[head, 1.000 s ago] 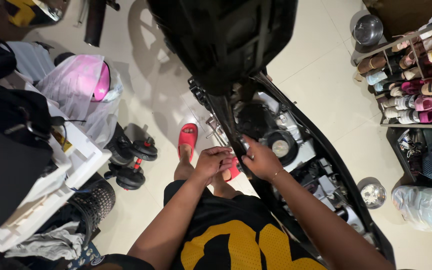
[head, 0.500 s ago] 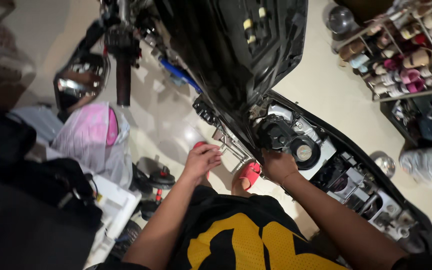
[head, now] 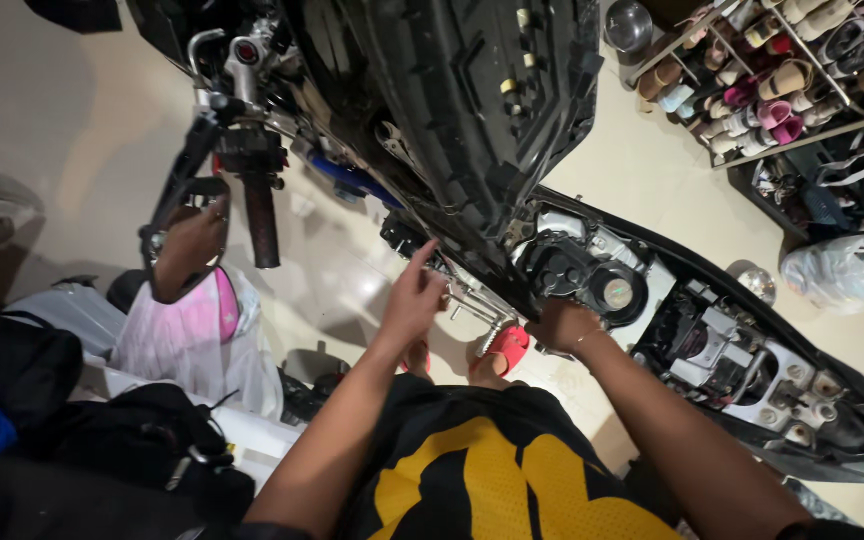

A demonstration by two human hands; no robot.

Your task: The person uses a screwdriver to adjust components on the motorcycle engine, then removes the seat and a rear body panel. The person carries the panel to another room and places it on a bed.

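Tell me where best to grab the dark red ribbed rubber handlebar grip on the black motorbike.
Probably wrap a hand around the middle of the dark red ribbed rubber handlebar grip, coming from its free lower end. It is a bare cylinder there; the upper end joins the black switch housing and lever.

Pale tiled floor (head: 82, 130). On it, near the shoe rack (head: 792, 80): steel bowl (head: 629, 24) left, tied plastic bag (head: 842, 272) below.

Raised seat (head: 472, 90) overhead; open floor (head: 332, 290) leftward.
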